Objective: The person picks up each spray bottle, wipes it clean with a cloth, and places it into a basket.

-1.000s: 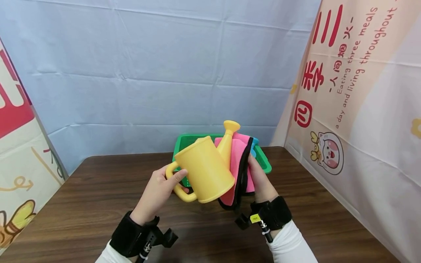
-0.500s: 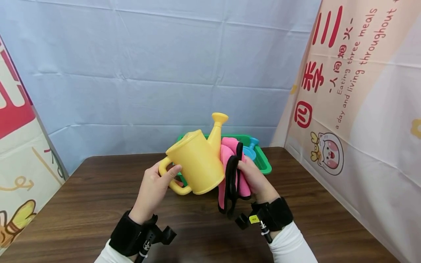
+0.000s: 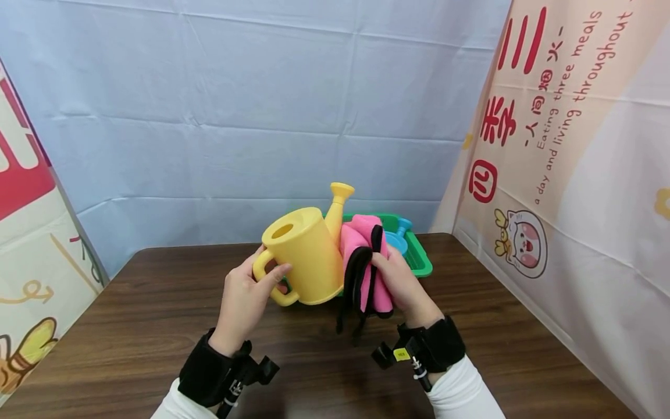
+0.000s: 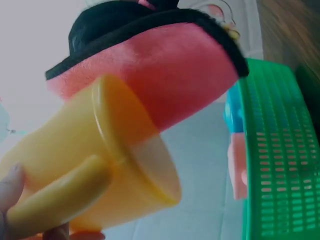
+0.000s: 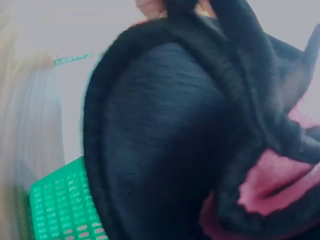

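Note:
A yellow watering can (image 3: 309, 262) is held up in front of the green basket by my left hand (image 3: 246, 302), whose fingers curl round its handle with the thumb on top. Its round top hole faces up and its spout points up to the right. My right hand (image 3: 400, 282) grips a bunched pink cloth (image 3: 360, 233) with black edging, pressed against the can's right side below the spout. In the left wrist view the pink cloth (image 4: 165, 75) lies beyond the watering can (image 4: 65, 135). The cloth's dark underside fills much of the right wrist view, hiding most of that hand.
Behind the can stands a green basket (image 3: 421, 262) with slotted walls. A blue toy-like piece with a handle (image 3: 398, 240) lies in it. A pink item (image 4: 238, 167) shows at the basket's rim in the left wrist view. The brown wooden table (image 3: 173, 302) meets hanging cloth backdrops behind and at both sides.
The watering can has shifted left and tipped more upright, so its top hole now shows. The cloth has moved left with my right hand and bunched up, uncovering the blue piece in the basket.

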`<state>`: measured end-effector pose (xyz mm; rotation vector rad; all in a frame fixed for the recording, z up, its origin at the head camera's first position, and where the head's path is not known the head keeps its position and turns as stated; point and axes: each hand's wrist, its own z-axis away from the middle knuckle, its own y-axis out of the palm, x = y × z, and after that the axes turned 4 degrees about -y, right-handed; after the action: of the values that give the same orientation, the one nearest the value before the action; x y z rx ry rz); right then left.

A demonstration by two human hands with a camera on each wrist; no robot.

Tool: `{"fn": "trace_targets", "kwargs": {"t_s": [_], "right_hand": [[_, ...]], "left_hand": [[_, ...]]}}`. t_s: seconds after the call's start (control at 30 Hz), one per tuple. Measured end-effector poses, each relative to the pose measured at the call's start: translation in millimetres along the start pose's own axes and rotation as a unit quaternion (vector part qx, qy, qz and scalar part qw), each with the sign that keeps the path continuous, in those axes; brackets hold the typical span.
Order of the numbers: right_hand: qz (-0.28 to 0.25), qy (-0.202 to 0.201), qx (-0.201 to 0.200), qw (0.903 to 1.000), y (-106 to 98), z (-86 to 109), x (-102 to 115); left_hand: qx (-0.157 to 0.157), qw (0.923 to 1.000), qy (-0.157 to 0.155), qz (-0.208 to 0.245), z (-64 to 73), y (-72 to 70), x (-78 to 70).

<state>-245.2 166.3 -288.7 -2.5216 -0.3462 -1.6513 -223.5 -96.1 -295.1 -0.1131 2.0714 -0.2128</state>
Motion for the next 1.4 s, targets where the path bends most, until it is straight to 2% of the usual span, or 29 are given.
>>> {"fn": "trace_targets", "kwargs": {"t_s": [0.2, 0.37, 0.47, 0.57, 0.63, 0.73, 0.8, 0.87, 0.93, 1.03, 1.13, 1.23, 1.33, 1.4], "right_hand": [[-0.072, -0.001, -0.087, 0.9937, -1, -1.1, 5], [-0.109, -0.039, -0.142, 0.9831, 0, -3.6, 5], [-0.135, -0.066, -0.191, 0.9699, 1, -5.4, 5], [-0.151, -0.084, -0.228, 0.9582, -2, -6.2, 6], [-0.150, -0.078, -0.229, 0.9586, -6, -5.7, 8], [-0.104, -0.047, -0.200, 0.9731, -13, -4.3, 11], [-0.041, -0.035, -0.183, 0.9816, -16, -3.0, 11], [0.041, -0.034, -0.173, 0.9835, -17, -2.0, 12], [0.122, -0.043, -0.173, 0.9765, -15, -1.1, 12], [0.202, -0.065, -0.170, 0.9624, -12, 0.1, 11], [0.251, -0.100, -0.161, 0.9493, -9, 2.5, 9], [0.278, -0.133, -0.142, 0.9405, -8, 3.8, 6], [0.281, -0.137, -0.130, 0.9411, -11, 3.1, 4], [0.256, -0.119, -0.122, 0.9514, -14, 2.6, 3]], "left_hand": [[0.065, 0.9976, -0.022, 0.010, 2.2, 2.0, -3.5], [0.064, 0.9975, -0.029, -0.009, 2.9, 1.8, -3.8], [0.064, 0.9974, -0.025, -0.022, 2.3, -0.7, -2.6], [0.087, 0.9954, -0.011, -0.039, 1.4, -3.6, -1.6], [0.098, 0.9935, 0.005, -0.056, 1.0, -5.5, -1.4], [0.099, 0.9913, 0.025, -0.083, 0.8, -8.5, -2.2], [0.088, 0.9910, 0.031, -0.096, 0.6, -10.6, -2.8], [0.081, 0.9908, 0.032, -0.104, 0.3, -12.4, -3.1], [0.078, 0.9905, 0.035, -0.108, -0.1, -13.5, -3.3], [0.074, 0.9901, 0.041, -0.111, -0.3, -13.8, -3.7], [0.072, 0.9887, 0.049, -0.122, -0.3, -13.0, -4.2], [0.070, 0.9856, 0.059, -0.142, -0.8, -12.1, -4.6], [0.070, 0.9809, 0.074, -0.166, -1.1, -11.9, -4.8], [0.072, 0.9772, 0.083, -0.182, -1.0, -12.4, -5.1]]}}
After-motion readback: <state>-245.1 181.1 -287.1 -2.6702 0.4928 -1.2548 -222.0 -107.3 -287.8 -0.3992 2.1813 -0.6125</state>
